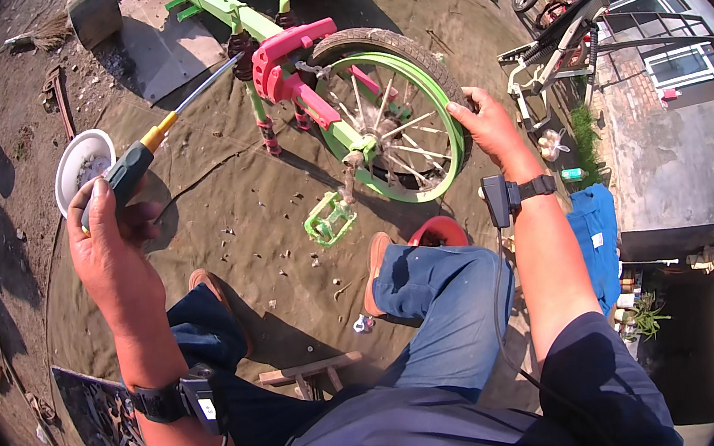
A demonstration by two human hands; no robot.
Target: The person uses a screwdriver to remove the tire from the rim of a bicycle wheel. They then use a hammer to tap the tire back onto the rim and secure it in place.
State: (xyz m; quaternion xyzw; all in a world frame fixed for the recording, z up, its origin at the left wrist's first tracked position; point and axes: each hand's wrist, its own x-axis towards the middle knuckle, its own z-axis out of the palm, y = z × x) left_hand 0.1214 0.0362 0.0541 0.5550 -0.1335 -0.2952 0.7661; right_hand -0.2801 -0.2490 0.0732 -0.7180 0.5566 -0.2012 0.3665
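In my left hand (109, 224) is a screwdriver (134, 171) with a dark and yellow handle, its long shaft pointing up and right toward a bike's green and pink frame (262, 50). My right hand (489, 126) is at the right edge of the bike wheel, thumb against the green rim (457, 142) and fingers curled at its outer side. A dusty dark tyre (392, 45) shows along the wheel's far side. Pale spokes run to the hub (369, 145). A green pedal (330, 220) sticks out toward me.
A white bowl (66, 182) stands beside my left hand. A red basin (441, 232) is partly hidden by my knee. A small wooden stool (312, 371) sits between my legs, and a tray of tools (104, 423) lies at left. Another bike frame (564, 47) stands at right.
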